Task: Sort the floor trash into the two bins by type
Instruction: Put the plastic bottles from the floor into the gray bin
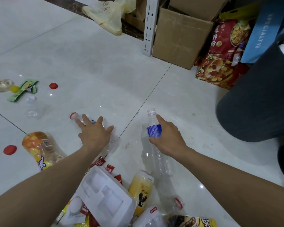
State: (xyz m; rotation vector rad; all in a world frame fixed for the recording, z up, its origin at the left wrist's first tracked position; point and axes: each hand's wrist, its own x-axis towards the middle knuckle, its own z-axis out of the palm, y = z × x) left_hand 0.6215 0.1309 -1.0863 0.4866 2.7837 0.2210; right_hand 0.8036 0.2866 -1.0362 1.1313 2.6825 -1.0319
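My right hand [166,136] grips a clear, capless plastic bottle with a blue label [152,128] and holds it upright above the white tiled floor. My left hand [95,131] is spread with straight fingers over a clear bottle with a red-and-white cap [73,115] lying on the floor; whether it touches the bottle I cannot tell. A dark grey bin [256,99] stands at the right. A clear bottle with an orange label [39,148] lies at the lower left.
Two red caps [53,85] [9,149], green wrappers [23,90], a white plastic tray [105,197], a yellow can [142,189] and red sachets litter the floor. A cardboard box [180,35], a shelf post [149,25] and red snack bags [223,51] stand behind.
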